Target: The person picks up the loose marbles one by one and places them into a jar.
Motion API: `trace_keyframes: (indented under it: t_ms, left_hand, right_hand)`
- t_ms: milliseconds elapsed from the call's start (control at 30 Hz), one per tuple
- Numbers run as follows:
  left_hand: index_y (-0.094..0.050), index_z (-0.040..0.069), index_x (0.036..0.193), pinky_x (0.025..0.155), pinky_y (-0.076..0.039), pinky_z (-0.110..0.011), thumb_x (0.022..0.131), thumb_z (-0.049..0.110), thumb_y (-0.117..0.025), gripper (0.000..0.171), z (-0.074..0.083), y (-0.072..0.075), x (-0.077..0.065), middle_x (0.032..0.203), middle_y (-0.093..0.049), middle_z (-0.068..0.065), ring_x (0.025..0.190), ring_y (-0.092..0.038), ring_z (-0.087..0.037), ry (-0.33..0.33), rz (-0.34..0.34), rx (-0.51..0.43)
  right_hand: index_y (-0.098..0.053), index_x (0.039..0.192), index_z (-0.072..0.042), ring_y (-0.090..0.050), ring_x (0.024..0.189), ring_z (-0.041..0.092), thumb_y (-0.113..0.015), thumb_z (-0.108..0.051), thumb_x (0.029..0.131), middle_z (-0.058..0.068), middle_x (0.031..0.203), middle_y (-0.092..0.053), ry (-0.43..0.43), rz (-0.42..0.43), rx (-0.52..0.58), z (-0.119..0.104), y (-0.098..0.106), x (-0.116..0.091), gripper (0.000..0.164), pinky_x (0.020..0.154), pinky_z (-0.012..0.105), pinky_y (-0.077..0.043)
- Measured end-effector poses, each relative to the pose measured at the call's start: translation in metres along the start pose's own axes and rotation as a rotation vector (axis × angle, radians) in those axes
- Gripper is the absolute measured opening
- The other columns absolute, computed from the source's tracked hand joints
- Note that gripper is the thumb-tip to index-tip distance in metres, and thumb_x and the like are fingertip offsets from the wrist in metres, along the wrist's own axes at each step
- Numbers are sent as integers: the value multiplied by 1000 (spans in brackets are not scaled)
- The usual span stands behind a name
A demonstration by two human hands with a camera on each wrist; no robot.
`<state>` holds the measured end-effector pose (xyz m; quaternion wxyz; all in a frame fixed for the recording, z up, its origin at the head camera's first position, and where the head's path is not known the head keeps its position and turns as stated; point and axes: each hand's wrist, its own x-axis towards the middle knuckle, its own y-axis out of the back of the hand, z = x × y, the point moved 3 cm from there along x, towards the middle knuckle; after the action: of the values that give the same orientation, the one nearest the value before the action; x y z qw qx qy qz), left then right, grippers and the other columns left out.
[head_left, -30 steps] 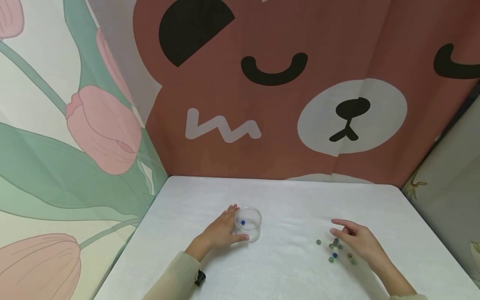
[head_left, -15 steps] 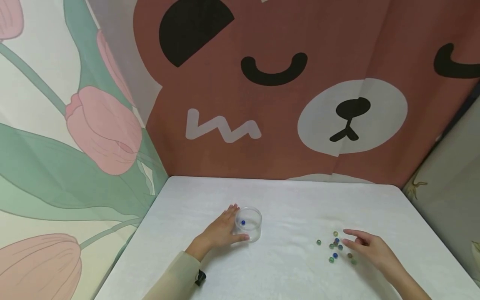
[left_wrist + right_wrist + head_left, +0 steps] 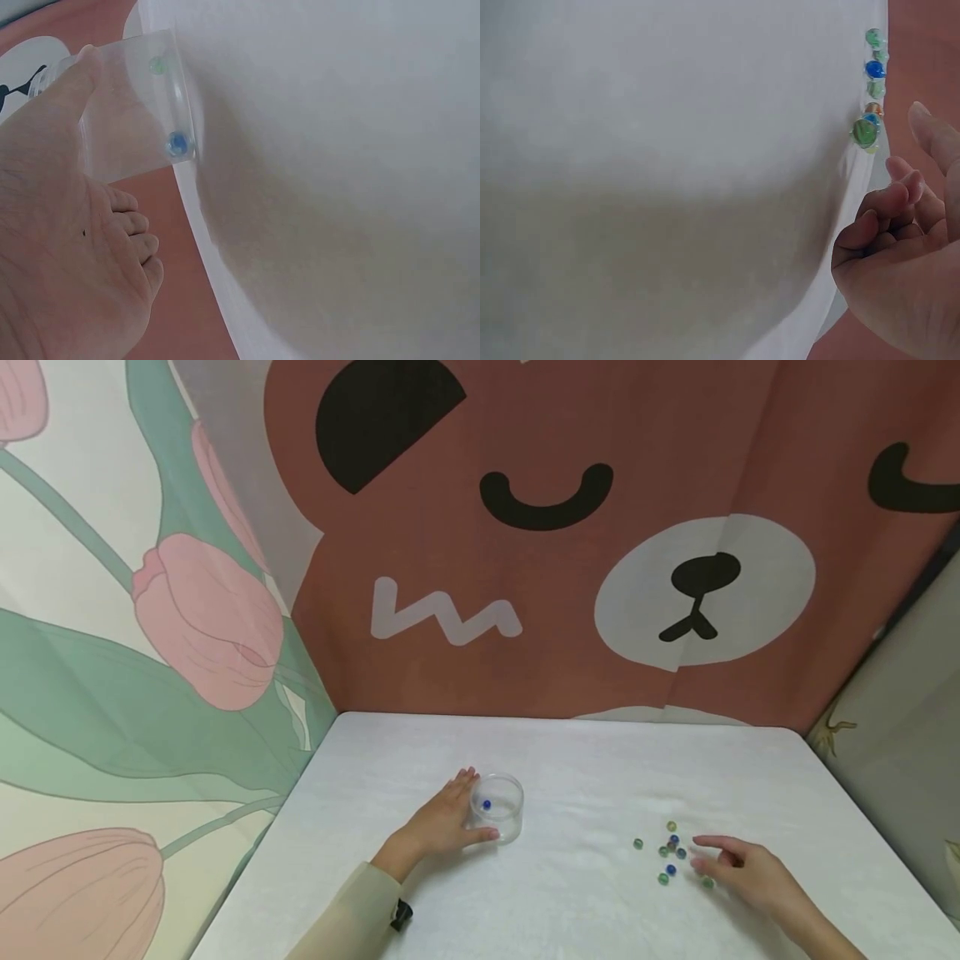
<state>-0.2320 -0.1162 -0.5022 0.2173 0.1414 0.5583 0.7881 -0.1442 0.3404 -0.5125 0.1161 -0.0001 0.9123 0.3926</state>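
Observation:
A clear plastic cup [image 3: 506, 827] stands upright on the white table, with a blue marble [image 3: 178, 143] at its bottom; the left wrist view also shows a green marble [image 3: 157, 65] there. My left hand [image 3: 442, 822] holds the cup from its left side, thumb in front and fingers behind. To the right lies a loose group of glass marbles [image 3: 663, 852], green, blue and yellowish. At the right edge of the group hovers my right hand [image 3: 750, 872], thumb and index finger apart, other fingers curled in. Nothing shows between thumb and index finger. A green marble [image 3: 708, 882] lies just below the thumb.
The white table [image 3: 570, 910] has its far edge against a brown bear-print cloth [image 3: 450, 677]. A tulip-print cloth [image 3: 210, 618] hangs at the left. One green marble [image 3: 637, 843] lies a little left of the group.
My right hand has moved right and toward me, uncovering a yellowish marble at the back of the group and covering a brownish one at its right. The left hand and cup stay put.

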Motion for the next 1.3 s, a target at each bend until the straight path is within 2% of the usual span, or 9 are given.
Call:
trace_keyframes:
  t_ms: [267,500,767,1133,1300]
  left_hand:
    - [-27,-3,158,127,-20,-43,88,71,-61,107,0,0,-1,167,-22,-17,155,-18,-30,-18,5,0]
    - [-26,0,159,128,-17,-40,88,73,-59,107,0,0,-2,168,-20,-15,156,-15,-27,-8,-6,13]
    - [-27,0,158,127,-19,-42,88,73,-60,107,0,0,-2,167,-21,-16,156,-16,-28,-10,-2,0]
    - [-28,-2,158,127,-21,-42,88,73,-59,107,0,1,-1,166,-23,-18,155,-18,-29,-24,13,7]
    - [-27,-1,158,127,-21,-42,88,73,-59,107,1,3,-2,167,-22,-17,155,-18,-29,-15,9,7]
  right_hand:
    - [-66,130,0,-44,66,15,-81,-51,80,0,74,-50,-30,-16,-21,5,-5,0,73,52,28,-31]
    - [-66,131,-2,-43,68,16,-81,-57,77,-1,74,-48,-33,-27,-67,8,-5,1,78,53,27,-29]
    - [-70,127,-6,-43,71,16,-86,-48,75,-1,73,-49,-10,-41,-119,8,-6,0,68,58,27,-27]
    - [-71,124,-4,-43,73,17,-85,-47,76,-1,75,-49,13,-50,-191,10,0,-1,66,60,28,-29]
    - [-77,110,-9,-44,74,17,-85,-44,79,-2,76,-51,13,-54,-207,12,3,-2,48,61,30,-30]
